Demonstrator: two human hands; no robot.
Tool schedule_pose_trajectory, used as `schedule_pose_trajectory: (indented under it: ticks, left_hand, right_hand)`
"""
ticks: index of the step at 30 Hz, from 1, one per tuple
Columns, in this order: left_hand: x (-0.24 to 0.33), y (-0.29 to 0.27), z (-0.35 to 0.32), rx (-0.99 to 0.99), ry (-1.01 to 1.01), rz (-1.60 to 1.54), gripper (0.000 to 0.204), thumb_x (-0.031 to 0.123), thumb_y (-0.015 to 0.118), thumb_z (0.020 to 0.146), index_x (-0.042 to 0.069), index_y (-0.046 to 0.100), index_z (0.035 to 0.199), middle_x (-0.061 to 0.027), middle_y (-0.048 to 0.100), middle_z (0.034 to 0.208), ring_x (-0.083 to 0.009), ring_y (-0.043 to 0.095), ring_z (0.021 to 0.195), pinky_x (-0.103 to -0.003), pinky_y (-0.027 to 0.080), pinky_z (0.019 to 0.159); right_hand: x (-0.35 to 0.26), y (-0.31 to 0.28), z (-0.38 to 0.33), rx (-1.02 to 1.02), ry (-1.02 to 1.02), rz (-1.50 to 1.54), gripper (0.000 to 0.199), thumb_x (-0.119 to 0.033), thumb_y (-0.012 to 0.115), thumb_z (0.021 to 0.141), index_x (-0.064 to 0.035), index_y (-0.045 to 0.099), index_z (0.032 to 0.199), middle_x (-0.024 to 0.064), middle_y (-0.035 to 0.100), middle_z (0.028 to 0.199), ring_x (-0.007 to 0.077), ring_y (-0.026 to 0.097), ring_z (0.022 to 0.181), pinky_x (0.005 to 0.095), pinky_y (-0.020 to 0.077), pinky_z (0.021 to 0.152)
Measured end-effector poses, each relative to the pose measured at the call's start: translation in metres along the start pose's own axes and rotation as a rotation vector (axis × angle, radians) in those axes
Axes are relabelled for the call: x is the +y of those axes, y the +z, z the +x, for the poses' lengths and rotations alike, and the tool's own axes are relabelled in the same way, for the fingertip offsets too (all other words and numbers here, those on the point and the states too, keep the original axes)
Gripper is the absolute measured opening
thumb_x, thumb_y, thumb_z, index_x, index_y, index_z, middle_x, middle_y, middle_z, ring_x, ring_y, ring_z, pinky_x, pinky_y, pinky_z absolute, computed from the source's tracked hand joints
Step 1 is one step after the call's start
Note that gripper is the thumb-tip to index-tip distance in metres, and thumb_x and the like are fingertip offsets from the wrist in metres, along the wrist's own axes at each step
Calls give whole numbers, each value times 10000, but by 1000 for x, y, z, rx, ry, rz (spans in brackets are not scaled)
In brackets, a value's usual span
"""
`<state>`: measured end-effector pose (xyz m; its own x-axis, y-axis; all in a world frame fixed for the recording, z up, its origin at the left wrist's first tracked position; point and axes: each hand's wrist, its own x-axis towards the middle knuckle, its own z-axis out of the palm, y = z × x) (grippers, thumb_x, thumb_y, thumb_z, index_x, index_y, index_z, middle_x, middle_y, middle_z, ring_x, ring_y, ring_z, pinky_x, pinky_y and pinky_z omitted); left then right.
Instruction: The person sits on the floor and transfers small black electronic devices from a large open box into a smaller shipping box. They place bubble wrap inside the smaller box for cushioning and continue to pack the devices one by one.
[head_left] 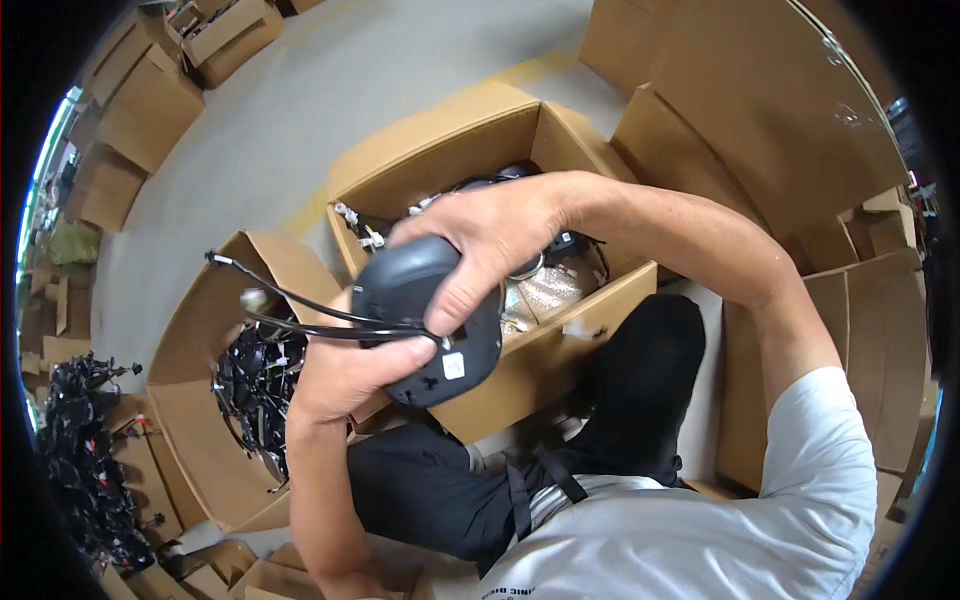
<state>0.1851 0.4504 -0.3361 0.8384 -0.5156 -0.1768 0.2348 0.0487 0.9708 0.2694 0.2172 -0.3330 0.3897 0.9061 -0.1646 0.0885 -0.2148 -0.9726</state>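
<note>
Both my hands hold a black rounded plastic housing (405, 270) over an open cardboard box (440, 140). My right hand (490, 235) wraps over its top and right side, thumb pressed on the near face. From the left, my left hand (335, 370) grips its lower part; its fingers behind are mostly hidden. Black cables (290, 328) with small connectors run from the housing out to the left, passing by my left thumb. A small white label (453, 366) sits on the lower face. Inside the box are more black parts and bubble wrap (555, 288).
Left of me a second open box (190, 400) holds a tangle of black cabled parts (255, 385). More black parts (85, 450) are piled at the far left. Large cardboard boxes (760, 110) stand on the right. Grey floor (260, 130) lies beyond.
</note>
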Motion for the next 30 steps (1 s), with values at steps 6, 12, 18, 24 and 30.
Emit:
schedule_pose_trajectory:
  ticks: [6,12,18,24,30]
  left_hand:
    - [-62,-46,14,348,-155,561,627,69,768,895,-84,507,1445,-167,649,1326,-197,649,1160,-325,526,995]
    - [-60,-63,-15,465,-6,1013,504,119,748,898,-127,576,1303,-271,669,1188,-406,671,1075,-432,533,934]
    - [-58,-72,-31,462,-2,966,548,46,780,850,-42,574,1350,-227,671,1196,-322,668,1088,-388,512,963]
    - [-67,-83,-66,468,-8,1065,563,160,800,854,-32,563,1327,-206,642,1176,-399,635,1049,-462,506,894]
    - [-56,-58,-63,247,69,1094,562,293,739,915,-31,561,1338,-173,642,1142,-338,645,1000,-438,500,872]
  right_hand:
    - [107,-22,44,29,224,-608,611,-391,845,790,1,633,1208,226,731,1019,361,726,931,423,567,832]
    - [266,-6,87,-129,423,-1072,628,-419,820,742,38,630,1128,253,717,995,418,717,923,503,581,802]
    - [415,87,65,-189,779,75,1138,-744,714,824,68,360,1540,271,417,1567,367,398,1461,487,369,1187]
    - [400,109,106,193,713,-47,1053,-727,727,827,106,466,1415,310,572,1382,352,579,1268,445,482,1054]
    - [423,143,99,295,651,-328,1069,-676,730,840,101,360,1475,332,574,1372,414,578,1291,458,466,1097]
